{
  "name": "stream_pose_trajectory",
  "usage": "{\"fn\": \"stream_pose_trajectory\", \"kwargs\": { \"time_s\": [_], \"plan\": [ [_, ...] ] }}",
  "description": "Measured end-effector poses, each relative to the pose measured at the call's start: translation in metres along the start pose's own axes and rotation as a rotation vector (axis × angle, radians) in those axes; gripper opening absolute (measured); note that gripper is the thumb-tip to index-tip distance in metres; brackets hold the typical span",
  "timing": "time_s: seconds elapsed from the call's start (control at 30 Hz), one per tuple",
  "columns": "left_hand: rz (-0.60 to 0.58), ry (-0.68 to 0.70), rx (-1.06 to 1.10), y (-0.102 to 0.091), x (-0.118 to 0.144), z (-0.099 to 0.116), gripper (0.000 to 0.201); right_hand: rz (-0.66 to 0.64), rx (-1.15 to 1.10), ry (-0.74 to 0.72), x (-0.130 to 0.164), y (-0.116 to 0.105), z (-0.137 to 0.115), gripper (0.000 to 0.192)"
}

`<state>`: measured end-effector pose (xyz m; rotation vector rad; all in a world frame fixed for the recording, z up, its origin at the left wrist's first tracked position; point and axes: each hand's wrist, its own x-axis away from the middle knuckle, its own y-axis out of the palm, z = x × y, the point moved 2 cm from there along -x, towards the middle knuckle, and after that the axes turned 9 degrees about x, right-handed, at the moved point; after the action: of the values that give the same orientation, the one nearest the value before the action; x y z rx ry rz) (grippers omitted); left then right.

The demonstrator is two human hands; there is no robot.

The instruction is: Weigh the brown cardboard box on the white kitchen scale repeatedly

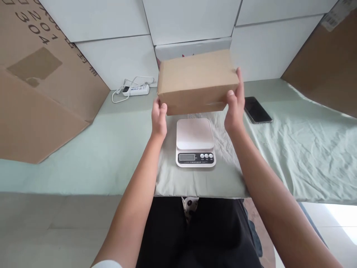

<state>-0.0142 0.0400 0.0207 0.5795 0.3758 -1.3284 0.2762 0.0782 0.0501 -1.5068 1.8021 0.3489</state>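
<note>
Both hands clasp the cardboard box by its ends, the left hand flat on one end, the right hand wrapped around the other, holding it just above and beyond the kitchen scale. Keeping it level and centred over the scale's platform looks wise; a phone lies just right of the right hand.

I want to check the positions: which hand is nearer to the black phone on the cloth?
The right hand, gripping the cardboard box just left of the phone. The left hand holds the box's far end.
</note>
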Motion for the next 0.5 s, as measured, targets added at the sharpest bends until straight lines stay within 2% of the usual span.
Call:
{"fn": "stream_pose_trajectory", "kwargs": {
  "time_s": [0.1,0.17,0.33,0.5],
  "plan": [
    [0.017,-0.092,-0.004,-0.007,-0.001,-0.034,0.086,-0.035,-0.043,0.073,0.002,0.020,0.035,0.105],
    [0.027,-0.136,0.001,-0.011,0.002,-0.047,0.088,-0.069,-0.063,0.109,0.009,0.027,0.051,0.106],
    [0.035,-0.212,0.032,-0.007,0.007,-0.049,0.089,-0.080,-0.072,0.190,0.015,0.029,0.069,0.101],
    [0.123,-0.273,0.103,-0.003,0.008,-0.047,0.090,-0.069,-0.014,0.184,0.016,0.027,0.071,0.091]
  ]
}}
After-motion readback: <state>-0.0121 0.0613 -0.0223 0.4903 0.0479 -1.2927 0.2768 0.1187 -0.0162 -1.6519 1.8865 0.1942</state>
